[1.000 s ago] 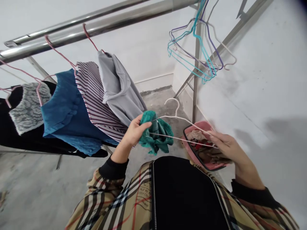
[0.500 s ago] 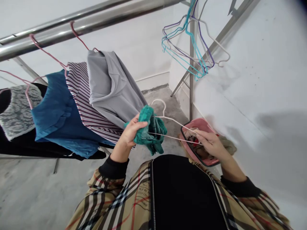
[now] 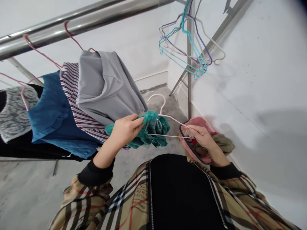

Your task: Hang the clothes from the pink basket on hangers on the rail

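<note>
Head view, left hand gripping teal cloth, right hand pinching white wire hanger, held crosswise, hook pointing away

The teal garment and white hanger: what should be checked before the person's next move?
1. Left hand grips the teal garment: ok.
2. Right hand pinches the white wire hanger: ok.
3. The hanger's lower wire sits properly inside the garment: cannot tell, the cloth hides its end.
4. The garment lies smooth: not ok, it is bunched up.
5. The hook is apart from the grey collared shirt: ok.
</note>
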The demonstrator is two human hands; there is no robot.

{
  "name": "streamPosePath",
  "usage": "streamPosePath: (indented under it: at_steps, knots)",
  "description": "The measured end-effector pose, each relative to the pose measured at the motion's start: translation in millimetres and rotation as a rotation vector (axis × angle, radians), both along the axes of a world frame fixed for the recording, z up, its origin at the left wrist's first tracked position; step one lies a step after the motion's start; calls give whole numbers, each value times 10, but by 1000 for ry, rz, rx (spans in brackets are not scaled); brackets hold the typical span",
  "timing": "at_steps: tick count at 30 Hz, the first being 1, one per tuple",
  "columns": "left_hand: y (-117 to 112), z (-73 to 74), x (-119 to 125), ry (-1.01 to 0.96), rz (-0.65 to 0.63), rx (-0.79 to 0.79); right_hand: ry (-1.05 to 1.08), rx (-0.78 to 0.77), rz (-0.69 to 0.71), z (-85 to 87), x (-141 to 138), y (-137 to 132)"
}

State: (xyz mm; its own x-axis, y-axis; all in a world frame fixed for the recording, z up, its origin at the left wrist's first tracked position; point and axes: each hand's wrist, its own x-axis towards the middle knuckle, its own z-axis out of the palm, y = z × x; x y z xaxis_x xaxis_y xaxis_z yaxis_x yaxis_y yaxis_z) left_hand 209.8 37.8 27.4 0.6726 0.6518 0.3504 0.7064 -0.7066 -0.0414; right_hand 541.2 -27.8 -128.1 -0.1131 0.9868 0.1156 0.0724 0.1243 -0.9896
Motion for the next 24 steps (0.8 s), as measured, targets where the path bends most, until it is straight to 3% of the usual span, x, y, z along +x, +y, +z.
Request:
streamPosePath:
  at_steps: [4,8,12,17,20,24]
  knots:
    - [-71,36,-33,-181,-36,-82,275,-139,100,-56,122,125]
    - [-167,86,-27,-355,7,-117,582,-341,214,-302,1,159]
    - [-226,82,10,-331,-5,-139,487,-546,160,-520,-469,169]
    - [-232,-14,2,-268,-25,-97,486,-491,31,-548,-944,278]
    - [-222,-66,-97,-295,-10,-80,526,-500,-53,-510,-857,353]
    - [-214,-165,-284,-311,12,-105,526,-471,-155,-426,-535,429]
